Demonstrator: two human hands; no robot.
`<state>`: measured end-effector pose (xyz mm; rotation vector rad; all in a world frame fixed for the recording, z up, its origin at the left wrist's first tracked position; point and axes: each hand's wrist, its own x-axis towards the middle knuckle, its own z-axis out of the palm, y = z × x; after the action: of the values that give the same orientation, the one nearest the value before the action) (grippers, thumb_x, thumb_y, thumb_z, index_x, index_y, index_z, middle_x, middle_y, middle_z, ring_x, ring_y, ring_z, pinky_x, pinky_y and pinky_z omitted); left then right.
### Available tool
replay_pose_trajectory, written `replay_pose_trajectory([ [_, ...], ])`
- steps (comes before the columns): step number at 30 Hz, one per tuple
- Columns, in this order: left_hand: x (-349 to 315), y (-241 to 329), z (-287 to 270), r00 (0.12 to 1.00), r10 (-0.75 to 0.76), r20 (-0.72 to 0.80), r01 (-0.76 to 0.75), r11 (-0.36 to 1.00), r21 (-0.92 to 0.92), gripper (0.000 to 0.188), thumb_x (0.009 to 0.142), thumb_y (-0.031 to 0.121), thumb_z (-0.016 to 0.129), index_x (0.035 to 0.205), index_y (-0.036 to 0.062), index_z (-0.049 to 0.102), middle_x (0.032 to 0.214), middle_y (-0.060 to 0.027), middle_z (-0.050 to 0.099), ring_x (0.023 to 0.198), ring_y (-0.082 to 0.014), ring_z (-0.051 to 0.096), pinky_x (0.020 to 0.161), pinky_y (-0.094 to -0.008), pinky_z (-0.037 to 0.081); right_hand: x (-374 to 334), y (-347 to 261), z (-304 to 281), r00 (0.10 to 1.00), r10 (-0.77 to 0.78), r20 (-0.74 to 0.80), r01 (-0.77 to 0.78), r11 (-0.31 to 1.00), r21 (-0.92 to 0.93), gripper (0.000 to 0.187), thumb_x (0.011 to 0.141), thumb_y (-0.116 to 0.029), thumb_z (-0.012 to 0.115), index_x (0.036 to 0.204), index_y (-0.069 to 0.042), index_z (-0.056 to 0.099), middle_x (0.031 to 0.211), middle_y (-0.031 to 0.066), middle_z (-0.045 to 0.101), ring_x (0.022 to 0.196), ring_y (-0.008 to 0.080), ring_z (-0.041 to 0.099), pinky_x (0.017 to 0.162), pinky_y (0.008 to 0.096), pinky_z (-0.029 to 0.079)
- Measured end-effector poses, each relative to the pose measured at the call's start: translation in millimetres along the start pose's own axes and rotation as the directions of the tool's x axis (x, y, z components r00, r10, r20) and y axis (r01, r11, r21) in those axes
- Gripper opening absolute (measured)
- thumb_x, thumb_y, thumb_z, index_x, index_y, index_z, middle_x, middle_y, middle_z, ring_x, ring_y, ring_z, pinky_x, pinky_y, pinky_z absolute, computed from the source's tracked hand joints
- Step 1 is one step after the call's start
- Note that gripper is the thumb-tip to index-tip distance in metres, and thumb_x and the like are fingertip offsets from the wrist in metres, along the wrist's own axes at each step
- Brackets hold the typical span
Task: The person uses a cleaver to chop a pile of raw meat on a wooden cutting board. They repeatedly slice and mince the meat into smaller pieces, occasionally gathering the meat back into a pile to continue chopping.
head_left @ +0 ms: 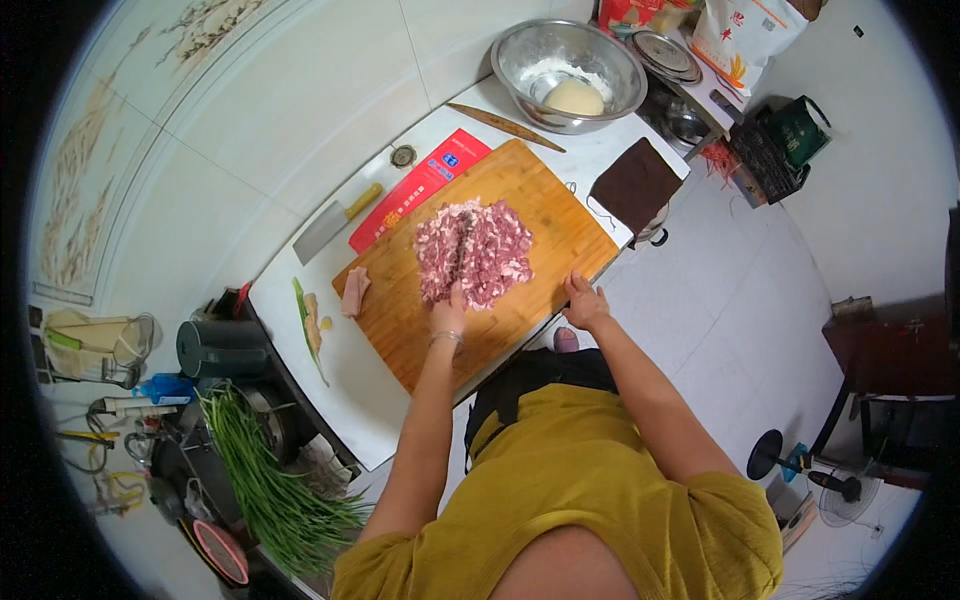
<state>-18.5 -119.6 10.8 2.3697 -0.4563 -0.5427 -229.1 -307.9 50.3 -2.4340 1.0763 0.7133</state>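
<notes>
A heap of chopped pinkish-red meat (495, 245) covers the middle of a wooden cutting board (400, 350). My left hand (449, 314), with a bracelet at its wrist, reaches into the near side of the heap. Its fingertips meet the lower end of a dark, speckled streak (462, 245) running through the meat; I cannot tell what that streak is. At the board's right edge, my right hand (584, 303) rests with its fingers apart, touching the wood. A pale pink slab (355, 291) of meat or skin lies at the board's left corner.
Beyond the board lie a cleaver (325, 231) with a yellow handle, a red packet (425, 190) and a wooden rolling pin (506, 127). A metal bowl (622, 85) holds dough (574, 98). Green stalks (265, 480) stand at lower left; a dark cloth (640, 185) lies right.
</notes>
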Motion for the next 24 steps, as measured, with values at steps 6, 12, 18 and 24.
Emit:
replay_pose_trajectory([
  [6, -20.8, 48.4, -46.2, 0.992, 0.062, -0.114, -0.088, 0.968, -0.235, 0.066, 0.086, 0.055, 0.036, 0.072, -0.0039, 0.062, 0.064, -0.0198, 0.060, 0.068, -0.0336, 0.060, 0.067, -0.0429, 0.045, -0.8, 1.5, 2.3, 1.000, 0.000, -0.019, 0.000, 1.000, -0.001, 0.075, 0.077, -0.032, 0.061, 0.137, -0.011, 0.021, 0.146, 0.0066, 0.014, 0.134, 0.0217, 0.017, 0.105, 0.0475, 0.022],
  [12, 0.2, 39.5, -48.1, 0.947, -0.269, 0.175, 0.304, 0.927, -0.219, 0.062, 0.085, 0.054, 0.042, 0.073, -0.0038, 0.062, 0.061, -0.0174, 0.058, 0.056, -0.0319, 0.056, 0.058, -0.0419, 0.043, -2.9, -0.2, 3.3, 1.000, 0.000, -0.012, 0.000, 1.000, 0.005, 0.075, 0.077, -0.032, 0.061, 0.137, -0.012, 0.021, 0.146, 0.0068, 0.014, 0.134, 0.0220, 0.017, 0.105, 0.0473, 0.022],
  [18, -19.8, 36.9, -51.7, 0.992, -0.091, 0.091, 0.107, 0.976, -0.191, 0.062, 0.084, 0.056, 0.039, 0.077, -0.0026, 0.058, 0.070, -0.0199, 0.059, 0.065, -0.0309, 0.054, 0.060, -0.0383, 0.040, -1.5, -1.9, 3.6, 1.000, 0.016, 0.003, -0.016, 1.000, -0.004, 0.075, 0.077, -0.032, 0.060, 0.138, -0.013, 0.020, 0.146, 0.0062, 0.013, 0.134, 0.0218, 0.016, 0.105, 0.0470, 0.021],
  [24, -5.2, 36.9, -56.6, 0.971, -0.147, 0.189, 0.185, 0.961, -0.205, 0.065, 0.085, 0.054, 0.038, 0.089, -0.0048, 0.063, 0.088, -0.0281, 0.060, 0.092, -0.0400, 0.056, 0.080, -0.0423, 0.042, -2.3, 0.8, 5.1, 1.000, 0.001, 0.008, -0.001, 1.000, 0.000, 0.076, 0.077, -0.033, 0.060, 0.138, -0.012, 0.020, 0.147, 0.0062, 0.012, 0.134, 0.0217, 0.016, 0.106, 0.0466, 0.021],
])
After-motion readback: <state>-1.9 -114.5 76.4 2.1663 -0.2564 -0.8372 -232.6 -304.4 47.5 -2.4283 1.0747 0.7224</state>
